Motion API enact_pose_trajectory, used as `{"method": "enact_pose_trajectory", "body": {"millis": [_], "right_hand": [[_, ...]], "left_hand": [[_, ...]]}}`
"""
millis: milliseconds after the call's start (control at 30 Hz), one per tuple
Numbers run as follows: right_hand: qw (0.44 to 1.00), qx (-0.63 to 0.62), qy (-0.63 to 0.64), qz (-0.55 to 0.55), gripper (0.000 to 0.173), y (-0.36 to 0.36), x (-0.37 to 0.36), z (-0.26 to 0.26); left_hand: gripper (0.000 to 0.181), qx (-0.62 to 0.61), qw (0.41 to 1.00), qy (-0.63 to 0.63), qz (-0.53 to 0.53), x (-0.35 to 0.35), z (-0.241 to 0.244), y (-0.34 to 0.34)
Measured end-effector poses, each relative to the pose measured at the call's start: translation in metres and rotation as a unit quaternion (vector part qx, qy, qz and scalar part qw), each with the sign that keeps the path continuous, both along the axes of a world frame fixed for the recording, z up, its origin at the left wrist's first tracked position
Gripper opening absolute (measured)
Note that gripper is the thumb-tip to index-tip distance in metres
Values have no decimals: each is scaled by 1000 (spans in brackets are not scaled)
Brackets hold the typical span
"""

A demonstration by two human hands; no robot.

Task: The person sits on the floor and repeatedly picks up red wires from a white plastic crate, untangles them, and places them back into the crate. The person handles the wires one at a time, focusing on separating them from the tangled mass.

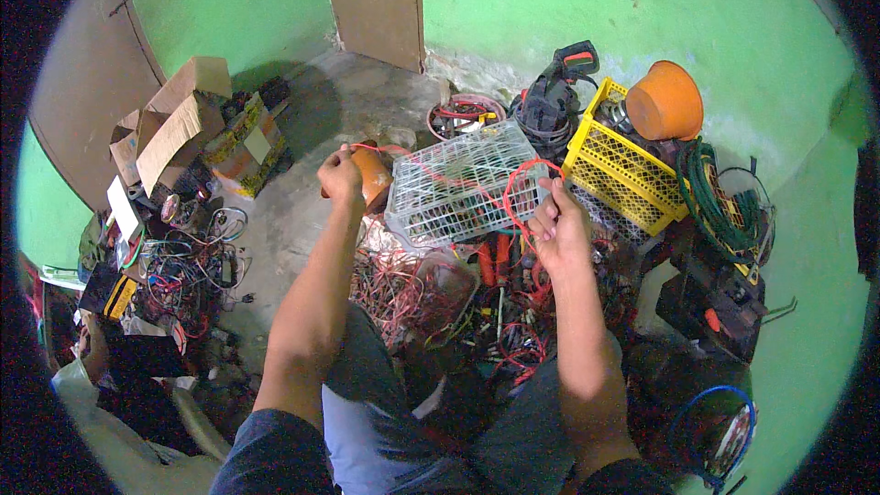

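Observation:
A red wire (506, 196) stretches between my two hands, passing over a whitish plastic crate (467, 182). Pinched at one end of the wire, my left hand (342, 175) is raised in front of an orange pot (371, 177). My right hand (560, 223) grips looped turns of the same wire at the crate's right end. Below the crate, between my hands, lies a tangled heap of reddish wires (405, 295). Hand tools with red handles (495, 258) and more wire lie to the right of that heap.
Cardboard boxes (175, 127) and a cable pile (182, 275) lie left. A yellow crate (622, 172), an orange bucket (665, 102), a black-and-red power tool (550, 100) and a coiled green hose (715, 210) stand right, near the green wall (653, 0). Another person's arm (93, 344) shows at lower left.

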State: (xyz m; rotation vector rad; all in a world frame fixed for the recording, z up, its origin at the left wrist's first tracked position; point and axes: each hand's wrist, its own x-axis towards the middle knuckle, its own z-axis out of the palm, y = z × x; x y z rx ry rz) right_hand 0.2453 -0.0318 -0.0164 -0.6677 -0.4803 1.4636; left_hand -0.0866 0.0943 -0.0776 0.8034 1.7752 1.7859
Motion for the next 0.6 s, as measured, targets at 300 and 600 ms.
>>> {"method": "enact_pose_trajectory", "body": {"millis": [300,600], "right_hand": [[1000,-17,-10,9,26,3,-3,-4],[997,-60,13,55,26,7,-12,-13]], "left_hand": [[34,123,844,331,-404,74,28,-56],[47,170,735,300,-583,131,60,-111]]}}
